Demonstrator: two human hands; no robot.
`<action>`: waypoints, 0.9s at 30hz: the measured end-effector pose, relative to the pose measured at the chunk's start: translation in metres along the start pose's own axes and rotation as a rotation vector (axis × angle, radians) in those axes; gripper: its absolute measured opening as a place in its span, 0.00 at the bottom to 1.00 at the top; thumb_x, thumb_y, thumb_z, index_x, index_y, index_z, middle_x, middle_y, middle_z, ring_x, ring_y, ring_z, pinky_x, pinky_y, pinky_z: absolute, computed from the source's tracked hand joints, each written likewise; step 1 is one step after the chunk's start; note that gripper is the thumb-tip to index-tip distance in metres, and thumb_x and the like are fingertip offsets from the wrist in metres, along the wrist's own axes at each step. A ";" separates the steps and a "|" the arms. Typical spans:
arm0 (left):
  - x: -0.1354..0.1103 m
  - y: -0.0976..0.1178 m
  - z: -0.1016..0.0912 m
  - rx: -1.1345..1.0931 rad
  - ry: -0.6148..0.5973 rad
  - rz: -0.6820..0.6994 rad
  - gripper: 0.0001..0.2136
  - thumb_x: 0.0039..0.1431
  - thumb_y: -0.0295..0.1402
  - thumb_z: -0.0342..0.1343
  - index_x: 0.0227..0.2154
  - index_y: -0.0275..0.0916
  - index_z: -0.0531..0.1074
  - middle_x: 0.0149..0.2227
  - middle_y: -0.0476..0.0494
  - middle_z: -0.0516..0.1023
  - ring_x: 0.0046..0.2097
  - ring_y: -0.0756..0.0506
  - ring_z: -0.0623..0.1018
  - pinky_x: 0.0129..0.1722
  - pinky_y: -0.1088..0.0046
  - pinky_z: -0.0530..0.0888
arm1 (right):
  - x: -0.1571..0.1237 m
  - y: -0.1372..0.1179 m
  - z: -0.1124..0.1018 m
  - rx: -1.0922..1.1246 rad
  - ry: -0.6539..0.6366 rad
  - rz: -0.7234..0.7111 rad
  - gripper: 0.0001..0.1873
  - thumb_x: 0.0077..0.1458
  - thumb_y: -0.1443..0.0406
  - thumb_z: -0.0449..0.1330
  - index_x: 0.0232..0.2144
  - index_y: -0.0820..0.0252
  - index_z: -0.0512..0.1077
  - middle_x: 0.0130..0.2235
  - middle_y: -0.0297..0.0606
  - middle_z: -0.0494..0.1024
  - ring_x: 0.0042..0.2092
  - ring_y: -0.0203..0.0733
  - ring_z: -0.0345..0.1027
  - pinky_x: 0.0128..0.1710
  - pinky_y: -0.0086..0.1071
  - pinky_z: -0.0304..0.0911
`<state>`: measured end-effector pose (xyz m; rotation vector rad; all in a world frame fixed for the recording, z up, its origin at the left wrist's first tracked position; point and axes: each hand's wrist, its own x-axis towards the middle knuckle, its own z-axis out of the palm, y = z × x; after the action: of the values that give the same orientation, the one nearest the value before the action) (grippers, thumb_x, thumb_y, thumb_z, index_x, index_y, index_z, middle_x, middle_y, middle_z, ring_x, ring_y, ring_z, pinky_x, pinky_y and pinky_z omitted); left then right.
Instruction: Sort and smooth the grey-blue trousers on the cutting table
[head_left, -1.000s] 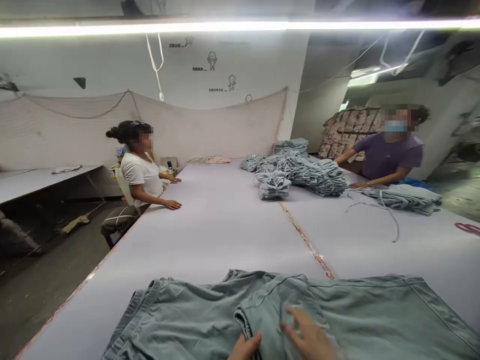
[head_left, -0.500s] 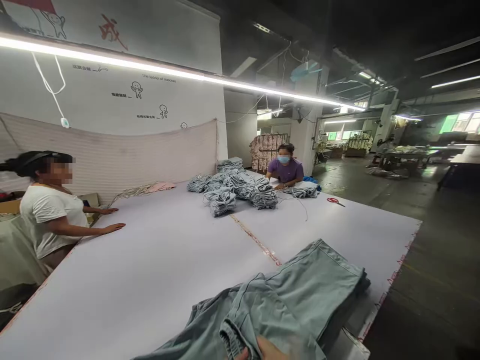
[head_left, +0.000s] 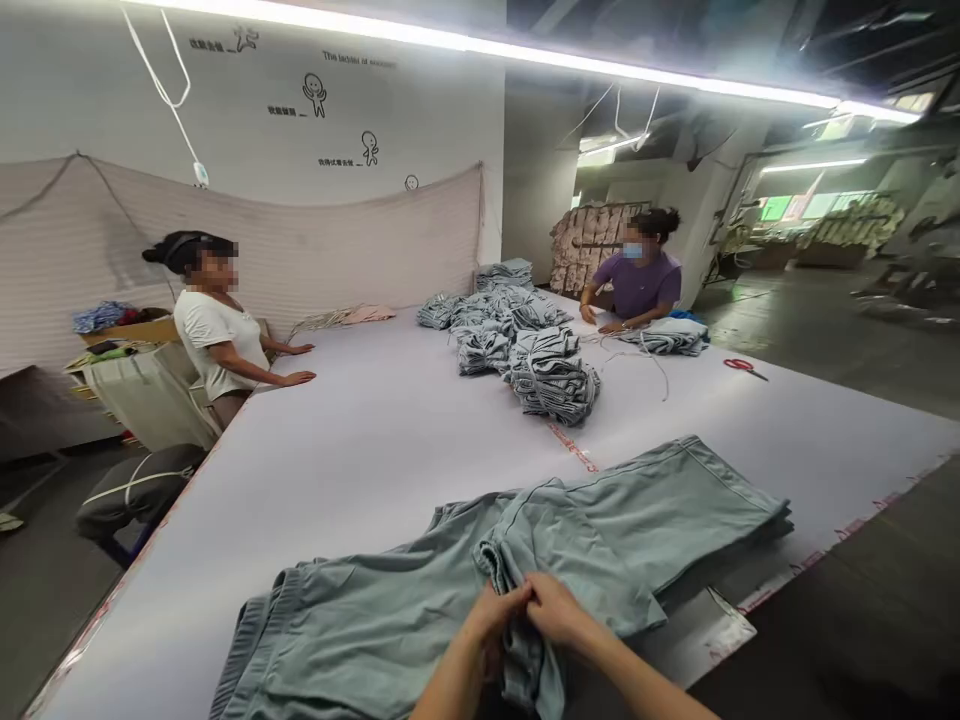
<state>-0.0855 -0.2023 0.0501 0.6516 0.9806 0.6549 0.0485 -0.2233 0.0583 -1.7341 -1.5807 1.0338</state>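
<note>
Grey-green trousers [head_left: 360, 620] lie in a layered stack along the near edge of the table, elastic waistbands toward the left. On top, a pair of trousers [head_left: 600, 550] is partly gathered up. My left hand [head_left: 495, 612] grips its bunched elastic waistband [head_left: 491, 560]. Close beside it, my right hand [head_left: 553, 608] has its fingers closed on the same cloth, and the two hands touch. Some fabric hangs below them at the table edge. The fingertips are partly hidden in the folds.
Tied bundles of grey garments [head_left: 555, 375] sit mid-table. Red-handled scissors [head_left: 742, 367] lie at the right. One person in white [head_left: 217, 335] stands at the left edge with hands on the table [head_left: 390, 430]; another in purple [head_left: 645, 285] works at the far side. A stool [head_left: 142, 490] stands left.
The view has tilted down and shifted left, bringing both hands and more of the trouser stack into sight. A tied bundle now sits nearer on the table. The purple-clad person has straightened up.
</note>
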 end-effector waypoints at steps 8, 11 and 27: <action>-0.037 0.045 0.002 0.022 0.120 0.014 0.20 0.37 0.24 0.63 0.39 0.32 0.71 0.27 0.44 0.79 0.29 0.43 0.78 0.39 0.62 0.76 | 0.009 0.007 -0.067 0.426 0.028 0.024 0.20 0.49 0.54 0.51 0.36 0.61 0.74 0.36 0.40 0.79 0.39 0.46 0.72 0.43 0.38 0.66; -0.084 0.094 -0.018 0.014 0.116 0.084 0.21 0.37 0.27 0.66 0.39 0.33 0.71 0.28 0.44 0.80 0.29 0.45 0.78 0.34 0.69 0.76 | 0.010 0.001 -0.129 0.605 0.190 0.020 0.25 0.43 0.49 0.60 0.39 0.58 0.74 0.38 0.39 0.80 0.40 0.47 0.73 0.46 0.40 0.67; -0.222 0.138 -0.144 0.026 0.555 0.081 0.37 0.42 0.31 0.67 0.56 0.36 0.59 0.37 0.38 0.82 0.40 0.35 0.81 0.39 0.61 0.80 | 0.064 0.060 -0.109 0.247 0.391 0.144 0.25 0.47 0.61 0.51 0.46 0.63 0.76 0.41 0.43 0.81 0.47 0.48 0.73 0.49 0.39 0.66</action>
<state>-0.3313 -0.2520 0.2116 0.5421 1.4821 0.9219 0.1729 -0.1595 0.0567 -1.7647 -1.0548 0.8496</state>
